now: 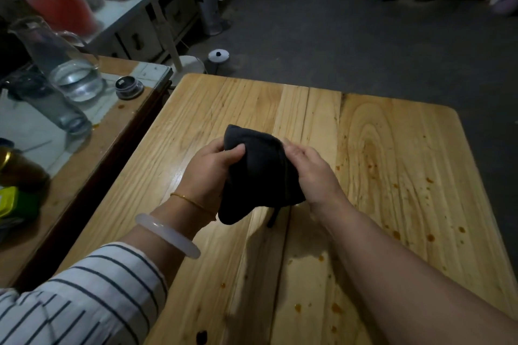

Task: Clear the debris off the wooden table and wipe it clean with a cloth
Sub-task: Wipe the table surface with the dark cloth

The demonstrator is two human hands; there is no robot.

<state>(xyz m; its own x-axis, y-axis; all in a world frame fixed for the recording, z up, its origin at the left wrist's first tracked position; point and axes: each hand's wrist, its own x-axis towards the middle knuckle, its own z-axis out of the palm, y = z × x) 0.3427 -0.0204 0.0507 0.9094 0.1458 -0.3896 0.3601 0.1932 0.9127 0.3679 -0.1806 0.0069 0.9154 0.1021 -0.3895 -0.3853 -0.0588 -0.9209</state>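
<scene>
A dark grey cloth [259, 173] is held bunched above the middle of the wooden table [398, 148]. My left hand [208, 169] grips its left side, thumb on top. My right hand [311, 173] holds its right side with the fingers curled round the fabric. A corner of the cloth hangs down near the tabletop. Orange-brown sauce spots [430, 237] dot the right and near parts of the table, and a dark blotch [201, 337] sits at the near edge.
A second table [92, 165] stands on the left with a glass jug [64, 64], a lying glass bottle [53, 105], a jar lid [128, 87] and a yellow-green tin [14, 202]. Beyond are a fan stand [165, 25], a thermos [206, 3] and bare floor.
</scene>
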